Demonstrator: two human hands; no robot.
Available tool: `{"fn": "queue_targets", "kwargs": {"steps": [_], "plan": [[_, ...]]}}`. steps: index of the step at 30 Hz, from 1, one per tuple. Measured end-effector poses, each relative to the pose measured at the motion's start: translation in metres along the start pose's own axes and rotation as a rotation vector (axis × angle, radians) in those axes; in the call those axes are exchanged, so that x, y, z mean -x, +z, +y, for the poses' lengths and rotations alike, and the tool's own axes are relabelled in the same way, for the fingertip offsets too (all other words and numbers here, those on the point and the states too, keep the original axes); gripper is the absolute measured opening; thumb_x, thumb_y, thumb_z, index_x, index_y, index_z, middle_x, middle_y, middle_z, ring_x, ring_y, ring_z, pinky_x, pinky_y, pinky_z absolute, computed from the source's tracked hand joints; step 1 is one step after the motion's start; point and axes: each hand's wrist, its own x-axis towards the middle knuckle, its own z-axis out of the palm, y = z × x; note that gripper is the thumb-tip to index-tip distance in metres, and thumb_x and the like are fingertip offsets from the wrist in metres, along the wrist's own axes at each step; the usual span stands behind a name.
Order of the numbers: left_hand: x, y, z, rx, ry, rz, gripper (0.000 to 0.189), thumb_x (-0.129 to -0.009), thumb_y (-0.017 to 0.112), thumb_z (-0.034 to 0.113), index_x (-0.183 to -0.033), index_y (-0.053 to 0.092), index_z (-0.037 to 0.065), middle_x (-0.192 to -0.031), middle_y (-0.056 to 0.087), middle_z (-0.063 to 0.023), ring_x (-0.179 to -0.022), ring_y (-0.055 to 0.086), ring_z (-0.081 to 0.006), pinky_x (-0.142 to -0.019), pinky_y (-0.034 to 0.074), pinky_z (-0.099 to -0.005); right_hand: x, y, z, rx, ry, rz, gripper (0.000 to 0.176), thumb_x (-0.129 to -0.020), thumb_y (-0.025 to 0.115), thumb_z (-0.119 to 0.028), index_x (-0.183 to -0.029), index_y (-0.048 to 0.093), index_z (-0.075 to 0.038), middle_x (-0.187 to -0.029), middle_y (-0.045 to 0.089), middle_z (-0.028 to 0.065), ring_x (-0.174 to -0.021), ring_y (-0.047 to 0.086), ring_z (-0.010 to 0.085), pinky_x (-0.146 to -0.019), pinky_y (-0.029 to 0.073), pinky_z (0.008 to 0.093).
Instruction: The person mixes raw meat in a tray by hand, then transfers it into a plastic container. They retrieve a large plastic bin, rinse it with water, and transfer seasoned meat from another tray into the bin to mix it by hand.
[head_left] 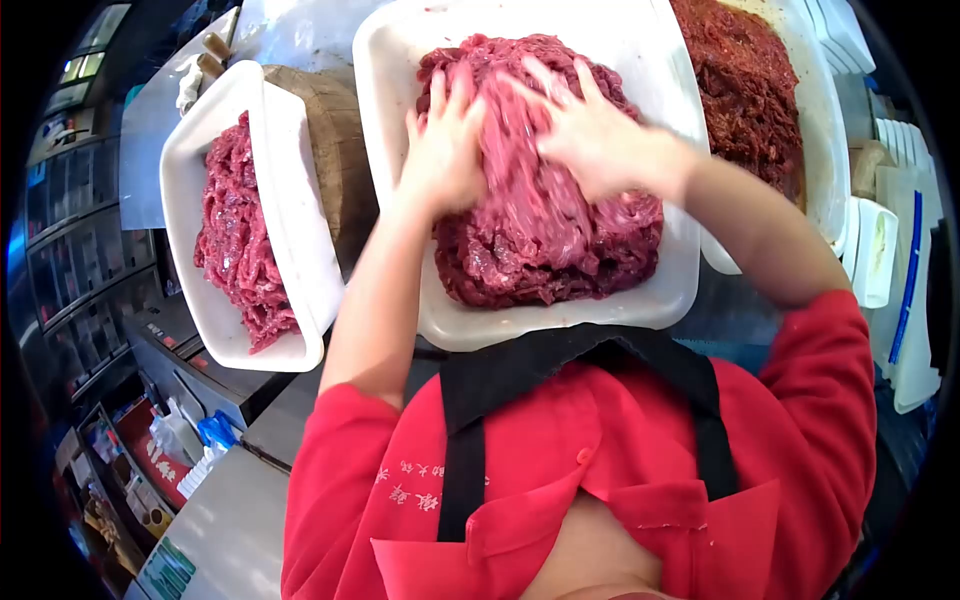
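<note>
The heap of raw meat [545, 245] fills the white tray [385, 120] in the upper middle of the frame. We press our left hand [445, 145] and right hand [590, 135] into its top, fingers spread. We judge this to be kneading. The next move calls for drawing the darker lower edge inward without pushing meat over the rim.

Commercial kitchen, probably butcher's: meat-filled trays [300, 190], chopping block [335, 165], stacked dishes [880, 240].

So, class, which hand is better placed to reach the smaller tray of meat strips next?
Probably the left hand: it rests on the meat pile on the side nearest that tray; the right hand would have to cross over.
</note>
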Motion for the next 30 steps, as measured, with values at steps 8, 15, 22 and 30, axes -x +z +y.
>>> {"fn": "queue_targets", "kwargs": {"steps": [8,15,22,30], "plan": [[-0.098,0.009,-0.056,0.355,-0.269,-0.089,0.079,-0.071,0.060,0.058,-0.130,0.049,0.007,-0.129,0.049,-0.0248,-0.123,0.044,-0.0365,-0.103,0.036,-0.0339,-0.062,0.012,0.065,-0.423,0.475,0.058,0.082,-0.071,0.067,-0.037,-0.139,0.034,-0.005,-0.126,0.054,0.0192,-0.116,0.051,0.0361,-0.102,0.039,0.0372],[-0.026,0.004,0.013,1.684,-0.634,-0.361,0.071,-0.079,0.065,0.050,-0.126,0.050,-0.001,-0.116,0.061,-0.0180,-0.104,0.060,-0.0275,-0.093,0.047,-0.0387,-0.008,0.012,0.001,-1.435,0.747,0.205,0.054,-0.083,0.062,-0.041,-0.126,0.053,-0.008,-0.129,0.052,0.0143,-0.121,0.045,0.0285,-0.105,0.032,0.0462],[0.023,-0.025,0.049,1.377,-0.463,-0.169,0.053,-0.066,0.077,0.036,-0.109,0.066,0.008,-0.127,0.055,-0.0171,-0.128,0.040,-0.0283,-0.109,0.023,-0.0452,0.030,0.007,-0.031,-1.683,0.486,0.445,0.022,-0.072,0.067,-0.010,-0.093,0.068,-0.005,-0.100,0.066,0.0113,-0.101,0.058,0.0233,-0.096,0.042,0.0368],[0.024,-0.116,0.059,1.782,-0.060,0.172,0.039,-0.072,0.069,0.011,-0.106,0.058,-0.004,-0.103,0.063,-0.0180,-0.096,0.061,-0.0283,-0.090,0.049,-0.0413,0.052,-0.113,-0.045,-1.659,0.337,0.939,0.027,-0.074,0.071,-0.005,-0.100,0.065,0.000,-0.091,0.067,0.0085,-0.087,0.060,0.0178,-0.081,0.048,0.0328]]}}
